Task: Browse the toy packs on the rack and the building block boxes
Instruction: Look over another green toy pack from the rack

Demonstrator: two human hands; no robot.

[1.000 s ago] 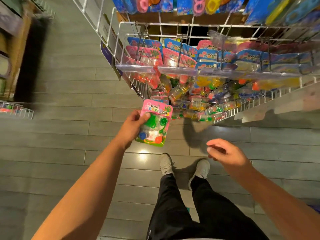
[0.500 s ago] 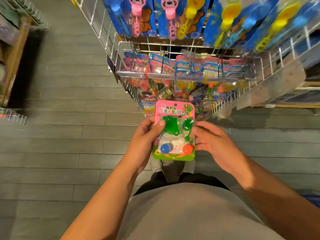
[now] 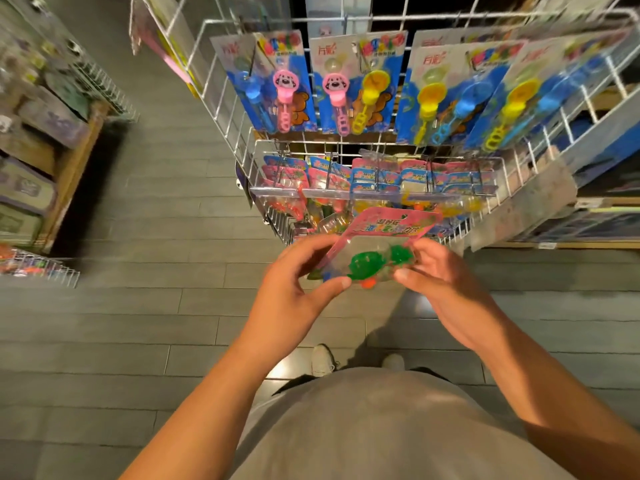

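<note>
both hands hold one toy pack (image 3: 377,244) in front of the rack (image 3: 346,143), above the floor (image 3: 138,306). left hand (image 3: 294,289) grasps the pack's left edge: thumb tip pressed on the clear blister near the lower edge, other fingers curled behind the card, mostly hidden. right hand (image 3: 440,285) grasps the right edge: thumb on the front of the blister, fingertips wrapped round the side and back. so neither hand is loose, both clamped on the same pack.

pack is tilted, pink header card pointing away from the fingers twd the rack, blister w/ green shapes lying between the two thumbs. small orange bit shows just below the thumbs; blue bit by the left thumb. print on the header is blurred, can't read.

beyond the fingertips: row of similar pink/blue packs (image 3: 377,174) hanging on hooks behind a clear strip, just past the header card. further up from the fingers, blue cards w/ wands (image 3: 346,88), pink, yellow and blue, hang on the wire grid.

far left of the left hand: wood shelf w/ boxes (image 3: 31,140), blurred. below the wrists: grey shirt (image 3: 381,427) and two shoes (image 3: 322,358) on the floor.
</note>
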